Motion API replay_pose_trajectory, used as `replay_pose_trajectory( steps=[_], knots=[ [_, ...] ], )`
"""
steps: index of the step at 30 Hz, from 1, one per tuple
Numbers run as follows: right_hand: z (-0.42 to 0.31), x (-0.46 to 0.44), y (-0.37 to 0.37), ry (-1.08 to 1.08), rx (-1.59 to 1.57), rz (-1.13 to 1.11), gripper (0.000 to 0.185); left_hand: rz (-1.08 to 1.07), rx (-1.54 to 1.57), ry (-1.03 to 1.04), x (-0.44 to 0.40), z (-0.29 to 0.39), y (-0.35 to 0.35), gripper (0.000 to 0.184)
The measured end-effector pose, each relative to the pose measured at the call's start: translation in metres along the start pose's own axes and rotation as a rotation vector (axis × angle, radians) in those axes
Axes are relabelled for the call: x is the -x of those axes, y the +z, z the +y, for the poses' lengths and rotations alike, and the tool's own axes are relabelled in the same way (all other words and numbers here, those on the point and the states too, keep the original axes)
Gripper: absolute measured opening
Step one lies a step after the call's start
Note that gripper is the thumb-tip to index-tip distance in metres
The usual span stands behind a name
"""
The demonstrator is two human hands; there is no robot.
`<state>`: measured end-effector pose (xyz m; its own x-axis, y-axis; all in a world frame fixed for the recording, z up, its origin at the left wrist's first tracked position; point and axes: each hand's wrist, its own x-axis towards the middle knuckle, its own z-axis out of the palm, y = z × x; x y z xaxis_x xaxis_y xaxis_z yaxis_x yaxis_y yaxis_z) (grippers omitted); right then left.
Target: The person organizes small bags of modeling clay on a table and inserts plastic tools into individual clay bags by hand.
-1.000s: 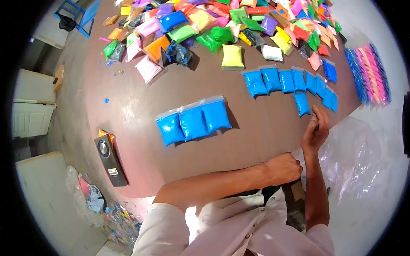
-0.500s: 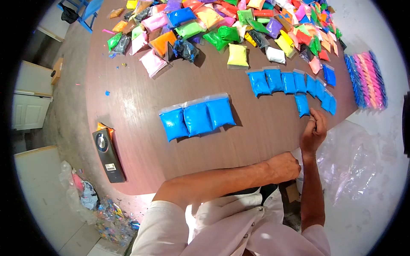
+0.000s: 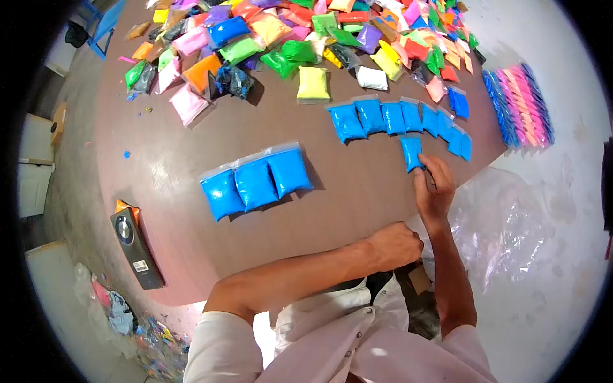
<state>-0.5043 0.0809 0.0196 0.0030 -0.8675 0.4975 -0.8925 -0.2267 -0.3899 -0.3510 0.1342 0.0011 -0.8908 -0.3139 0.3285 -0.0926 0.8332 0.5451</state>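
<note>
Grey floor (image 3: 73,169), white door (image 3: 35,190), blue furniture (image 3: 111,22) at left.

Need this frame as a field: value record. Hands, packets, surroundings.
left_hand: curled at near edge of table; contents hidden
right_hand: at right edge of single blue packet; grip unclear
blue_trio: three packets side by side, left of single packet
blue_row: curved line beyond single packet
mixed_pile: multicoloured packets, far side
phone: table's left edge

White label (image 3: 140,265), on a dark phone (image 3: 136,249) — print too small to read; nothing legible elsewhere
</note>
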Motion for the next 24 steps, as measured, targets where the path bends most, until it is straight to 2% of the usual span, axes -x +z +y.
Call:
replay_pose_trajectory(
  steps=[2, 3, 4, 5, 6, 8, 9, 11, 14, 17, 19, 21, 24],
  knots=[
    [-0.015, 0.005, -0.010, -0.052, 0.099, -0.214, 0.031, -0.067, -0.022, 0.015, 0.000, 0.000, -0.007, 0.011],
    [-0.023, 0.003, -0.010, -0.059, 0.093, -0.221, 0.031, -0.137, -0.039, 0.038, 0.000, 0.000, -0.009, 0.012],
    [-0.034, 0.001, -0.008, -0.154, 0.024, -0.259, 0.032, -0.135, -0.038, 0.028, 0.000, 0.000, -0.009, 0.012],
    [-0.044, 0.000, -0.007, -0.243, -0.044, -0.295, 0.034, -0.167, -0.099, 0.073, -0.001, 0.000, -0.008, 0.016],
    [-0.054, -0.005, -0.008, -0.241, -0.048, -0.295, 0.034, -0.196, -0.158, 0.119, -0.001, 0.000, -0.008, 0.023],
    [-0.071, -0.023, -0.006, -0.303, -0.094, -0.417, 0.036, -0.117, -0.157, 0.111, 0.003, 0.000, 0.000, 0.024],
    [-0.079, -0.028, -0.002, -0.305, -0.095, -0.420, 0.036, -0.043, -0.129, 0.097, 0.004, 0.000, 0.007, 0.025],
    [-0.093, -0.036, 0.010, -0.460, -0.221, -0.418, 0.036, 0.119, -0.037, 0.061, 0.008, -0.002, 0.019, 0.026],
    [-0.108, -0.043, 0.031, -0.488, -0.227, -0.366, 0.032, 0.280, 0.052, 0.026, 0.003, -0.002, 0.043, 0.027],
    [-0.107, -0.041, 0.045, -0.450, -0.266, -0.354, 0.032, 0.289, -0.107, 0.004, -0.002, -0.005, 0.074, 0.029],
    [-0.107, -0.041, 0.045, -0.450, -0.283, -0.364, 0.033, 0.275, -0.251, -0.004, -0.002, -0.003, 0.070, 0.030],
    [-0.107, -0.043, 0.043, -0.449, -0.296, -0.368, 0.035, 0.309, -0.012, -0.002, -0.003, -0.002, 0.067, 0.029],
    [-0.108, -0.042, 0.045, -0.460, -0.299, -0.368, 0.037, 0.293, -0.028, 0.005, 0.000, -0.001, 0.068, 0.029]
  ],
)
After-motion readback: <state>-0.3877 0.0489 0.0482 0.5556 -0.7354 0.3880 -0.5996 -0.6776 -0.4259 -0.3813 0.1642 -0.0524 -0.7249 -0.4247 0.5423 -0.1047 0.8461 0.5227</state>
